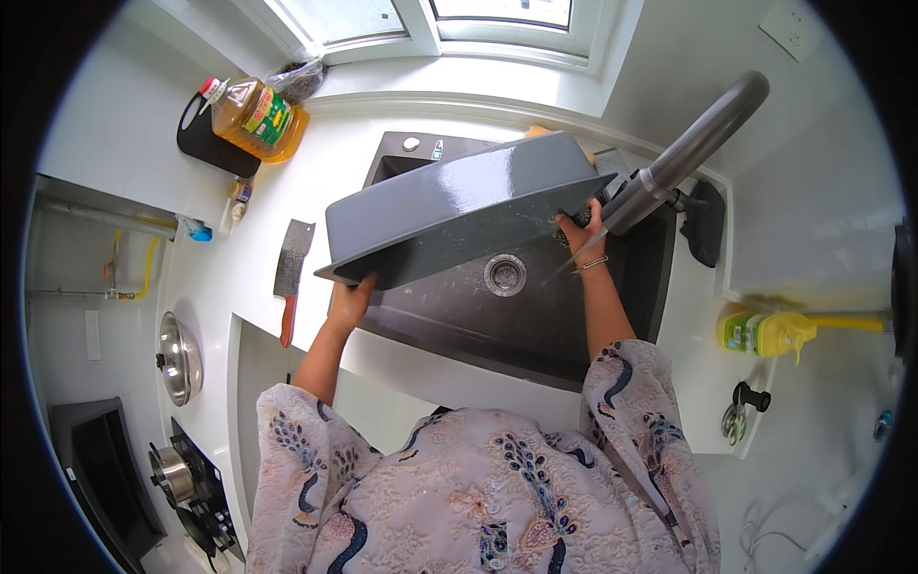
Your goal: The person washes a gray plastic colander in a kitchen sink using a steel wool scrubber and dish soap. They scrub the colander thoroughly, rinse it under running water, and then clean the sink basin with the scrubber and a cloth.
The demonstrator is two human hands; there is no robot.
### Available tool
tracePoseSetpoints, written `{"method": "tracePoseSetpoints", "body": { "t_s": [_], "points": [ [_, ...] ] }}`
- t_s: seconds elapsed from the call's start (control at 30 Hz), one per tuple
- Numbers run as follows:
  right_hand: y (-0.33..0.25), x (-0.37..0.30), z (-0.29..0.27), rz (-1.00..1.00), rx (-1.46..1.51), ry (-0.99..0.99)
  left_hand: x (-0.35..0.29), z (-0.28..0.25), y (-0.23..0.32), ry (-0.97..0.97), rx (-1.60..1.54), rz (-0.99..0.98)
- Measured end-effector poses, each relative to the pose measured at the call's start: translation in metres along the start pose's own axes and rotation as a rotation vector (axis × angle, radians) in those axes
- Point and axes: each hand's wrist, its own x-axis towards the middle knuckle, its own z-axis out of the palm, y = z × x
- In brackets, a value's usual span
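A grey rectangular basin (459, 196) is held tilted on its side above the dark sink (459, 325), its outer side and base toward the window. My left hand (352, 300) is closed round the rim at its lower left corner. At the right end, my right hand (587, 239) grips the rim, with a dark, rough-looking scrubber (575, 219) by its fingers. The grey tap (693, 143) reaches in from the right, and a thin stream of water falls near my right hand. Below the basin the round metal drain (505, 275) shows. The basin's inside is mostly hidden.
Left of the sink a cleaver (294, 263) with a wooden handle lies on the white counter. A large oil bottle (258, 122) stands at the back left. To the right are a yellow bottle (767, 334) and a dark cloth-like thing (705, 225). A metal lid (179, 359) sits farther left.
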Motion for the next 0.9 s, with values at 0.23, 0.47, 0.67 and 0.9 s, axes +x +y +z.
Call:
{"method": "tracePoseSetpoints", "body": {
  "t_s": [0.23,0.47,0.67,0.9],
  "points": [
    [0.011,0.002,-0.001,0.118,0.174,0.037,-0.022,0.015,-0.006,0.094,-0.052,-0.03],
    [0.001,-0.019,-0.04,0.162,0.241,0.114,-0.006,0.024,-0.027,-0.01,-0.295,-0.127],
    [-0.075,-0.057,-0.085,0.133,-0.612,0.149,0.028,0.058,0.005,-0.4,-0.422,-0.5],
    [-0.114,-0.084,-0.175,0.187,-0.919,0.345,0.019,0.149,0.014,-0.722,-0.445,-0.754]
  ]
}}
